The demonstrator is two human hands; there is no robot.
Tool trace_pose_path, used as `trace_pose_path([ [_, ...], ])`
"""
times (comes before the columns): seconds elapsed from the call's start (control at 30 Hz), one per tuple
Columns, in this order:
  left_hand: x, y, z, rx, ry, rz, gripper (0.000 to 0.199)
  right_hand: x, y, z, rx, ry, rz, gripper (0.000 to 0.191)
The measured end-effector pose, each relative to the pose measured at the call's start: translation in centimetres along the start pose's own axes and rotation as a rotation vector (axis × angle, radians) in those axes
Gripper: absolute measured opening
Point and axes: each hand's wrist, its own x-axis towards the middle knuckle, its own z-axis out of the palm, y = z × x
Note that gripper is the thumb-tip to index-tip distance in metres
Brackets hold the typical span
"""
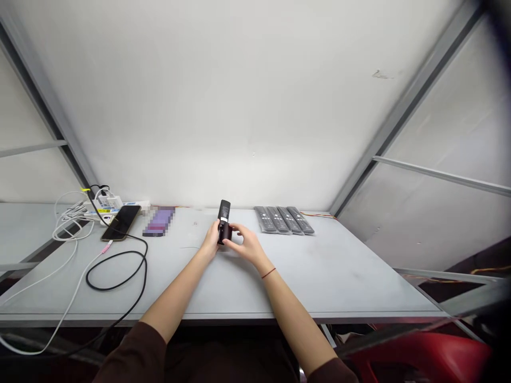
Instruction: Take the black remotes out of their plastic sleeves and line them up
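Observation:
A black remote control [224,209] stands tilted up over the middle of the table, its back with a white label facing me. My left hand [209,240] is closed around its lower left side. At the remote's lower right side, a dark, smooth piece that looks like its battery cover [227,233] is pinched between the thumb and fingers of my right hand [246,244]. Whether this piece still touches the remote's body is hard to make out. The lower end of the remote is partly hidden by my fingers.
Several remotes in clear wrapping [284,221] lie side by side at the back right. To the left are a black phone [122,222], a blurred purple phone-like item [159,221], a power strip [136,206] and looping cables [115,288]. A white wall [255,106] rises behind the table.

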Motion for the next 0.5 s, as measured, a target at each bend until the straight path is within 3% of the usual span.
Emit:
trace_pose_path([
  [0.1,-0.1,-0.5,0.4,-0.221,-0.039,-0.109,0.043,-0.1,-0.2,0.5,-0.026,0.02,-0.074,0.043],
  [0.2,-0.1,-0.6,0.5,-0.314,-0.086,-0.078,0.036,-0.2,-0.4,0.8,-0.059,0.035,-0.106,0.044],
  [0.5,-0.8,1.0,0.7,-0.4,-0.097,-0.137,0.032,-0.2,0.0,1.1,-0.076,-0.01,-0.138,0.053],
])
